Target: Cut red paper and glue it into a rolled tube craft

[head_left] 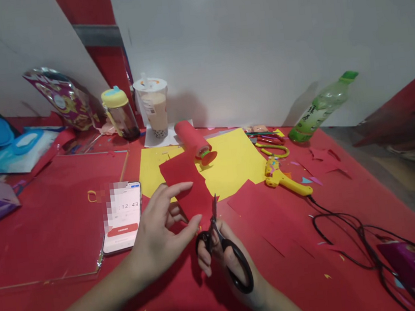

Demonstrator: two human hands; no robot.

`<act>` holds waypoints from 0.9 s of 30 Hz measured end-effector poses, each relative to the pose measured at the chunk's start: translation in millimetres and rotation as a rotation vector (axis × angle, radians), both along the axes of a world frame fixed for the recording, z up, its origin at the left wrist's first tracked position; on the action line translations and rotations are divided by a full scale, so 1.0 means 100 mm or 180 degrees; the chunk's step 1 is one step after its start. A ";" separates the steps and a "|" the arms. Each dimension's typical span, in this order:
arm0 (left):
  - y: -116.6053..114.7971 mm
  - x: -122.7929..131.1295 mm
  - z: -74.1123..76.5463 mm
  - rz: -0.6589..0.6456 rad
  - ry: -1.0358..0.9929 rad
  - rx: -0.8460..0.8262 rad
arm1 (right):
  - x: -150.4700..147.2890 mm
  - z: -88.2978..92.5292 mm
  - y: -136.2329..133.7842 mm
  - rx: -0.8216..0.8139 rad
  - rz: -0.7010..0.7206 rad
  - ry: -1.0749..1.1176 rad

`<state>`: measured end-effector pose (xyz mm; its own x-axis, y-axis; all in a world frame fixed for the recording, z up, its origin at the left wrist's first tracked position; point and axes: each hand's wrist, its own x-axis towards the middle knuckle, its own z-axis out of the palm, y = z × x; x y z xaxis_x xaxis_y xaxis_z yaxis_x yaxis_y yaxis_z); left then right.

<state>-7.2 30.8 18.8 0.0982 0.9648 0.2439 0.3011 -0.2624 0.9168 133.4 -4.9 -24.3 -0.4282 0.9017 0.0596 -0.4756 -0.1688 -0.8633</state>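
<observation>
A piece of red paper point(190, 179) is in my left hand point(159, 225), with the index finger across its front and the other fingers curled at its left edge, partly hidden. The thumb stands apart from the sheet. My right hand point(236, 256) grips black-handled scissors point(214, 224), fingers through the loops and blades pointing up beside the paper's lower right edge. Behind the paper lie yellow sheets point(234, 162) and a red-wrapped cylinder point(192, 137) with a red disc at its near end. Another red sheet point(253, 207) lies to the right of the scissors.
A phone point(125, 218) showing a timer lies left. A yellow glue gun point(287, 179) with a black cord point(348, 220) is at right. Farther back stand a milk tea cup point(156, 109), a yellow-lidded bottle point(119, 115) and a leaning green bottle point(321, 109). Paper scraps lie about.
</observation>
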 end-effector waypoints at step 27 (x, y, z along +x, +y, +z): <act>0.12 -0.14 0.10 -0.0301 0.0275 -0.0264 | -0.03 0.01 0.00 -0.0228 0.0160 0.0275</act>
